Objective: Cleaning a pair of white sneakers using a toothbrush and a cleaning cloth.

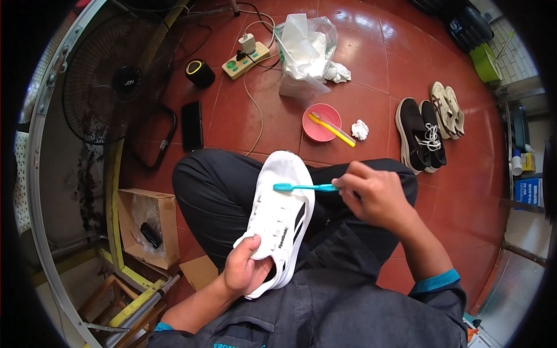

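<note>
A white Reebok sneaker (283, 174) without laces lies over my lap, its toe pointing away from me. My left hand (246, 267) grips it at the collar, with the thumb on the tongue and the fingers inside the opening. In my right hand (370, 195) is a teal toothbrush (311, 187), held by the end of its handle. The brush head lies over the upper of the sneaker, just behind the toe box. Beyond my knees, a yellow toothbrush (326, 126) rests across the rim of a pink bowl (310, 132).
A plastic bag (304, 56) of white paper and crumpled tissue (360, 130) are on the red tiles. Black shoes (411, 135) and cream sneakers (446, 108) stand right. Left are a phone (192, 126), a cylindrical speaker (200, 74), a power strip (246, 61), a fan (126, 82) and a cardboard box (167, 230).
</note>
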Action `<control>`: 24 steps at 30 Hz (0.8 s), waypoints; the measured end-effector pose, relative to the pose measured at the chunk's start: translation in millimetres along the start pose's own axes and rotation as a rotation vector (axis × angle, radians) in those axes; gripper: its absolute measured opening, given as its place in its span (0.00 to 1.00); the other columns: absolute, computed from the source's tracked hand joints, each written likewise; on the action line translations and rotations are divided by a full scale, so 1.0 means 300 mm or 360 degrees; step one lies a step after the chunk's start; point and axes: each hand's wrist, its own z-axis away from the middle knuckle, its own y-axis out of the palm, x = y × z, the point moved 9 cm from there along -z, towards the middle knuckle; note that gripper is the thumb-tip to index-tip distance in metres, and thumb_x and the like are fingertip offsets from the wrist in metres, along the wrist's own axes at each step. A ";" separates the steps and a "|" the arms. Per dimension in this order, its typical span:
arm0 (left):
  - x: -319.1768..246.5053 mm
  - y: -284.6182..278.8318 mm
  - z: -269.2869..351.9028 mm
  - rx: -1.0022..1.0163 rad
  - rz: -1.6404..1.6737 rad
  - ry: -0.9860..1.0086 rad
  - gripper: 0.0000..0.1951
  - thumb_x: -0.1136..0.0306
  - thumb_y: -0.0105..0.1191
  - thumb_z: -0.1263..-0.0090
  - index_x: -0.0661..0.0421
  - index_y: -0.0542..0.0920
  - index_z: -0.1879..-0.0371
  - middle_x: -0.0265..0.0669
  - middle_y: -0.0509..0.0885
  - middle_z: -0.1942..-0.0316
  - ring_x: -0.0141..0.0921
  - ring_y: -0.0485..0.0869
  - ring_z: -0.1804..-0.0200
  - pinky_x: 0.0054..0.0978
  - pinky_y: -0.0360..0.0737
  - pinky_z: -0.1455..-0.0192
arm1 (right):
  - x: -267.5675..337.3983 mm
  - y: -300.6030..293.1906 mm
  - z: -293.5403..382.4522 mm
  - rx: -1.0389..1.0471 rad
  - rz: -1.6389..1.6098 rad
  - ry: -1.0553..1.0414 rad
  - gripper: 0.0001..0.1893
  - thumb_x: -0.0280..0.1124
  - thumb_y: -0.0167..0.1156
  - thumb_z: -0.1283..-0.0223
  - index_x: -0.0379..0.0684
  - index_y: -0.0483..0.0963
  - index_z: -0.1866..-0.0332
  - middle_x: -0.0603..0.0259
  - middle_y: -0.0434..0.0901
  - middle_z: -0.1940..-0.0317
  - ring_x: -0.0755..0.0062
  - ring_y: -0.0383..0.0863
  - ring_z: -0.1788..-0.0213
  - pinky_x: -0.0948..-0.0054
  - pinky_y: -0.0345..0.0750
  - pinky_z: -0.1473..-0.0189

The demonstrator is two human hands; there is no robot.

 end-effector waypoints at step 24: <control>0.002 0.000 0.003 0.0058 0.0205 -0.0013 0.28 0.64 0.37 0.26 0.65 0.57 0.29 0.45 0.69 0.31 0.38 0.68 0.30 0.37 0.61 0.26 | -0.100 0.045 0.044 0.0069 -0.0279 0.0161 0.07 0.28 0.64 0.49 0.46 0.79 0.63 0.64 0.77 0.69 0.60 0.82 0.69 0.65 0.76 0.69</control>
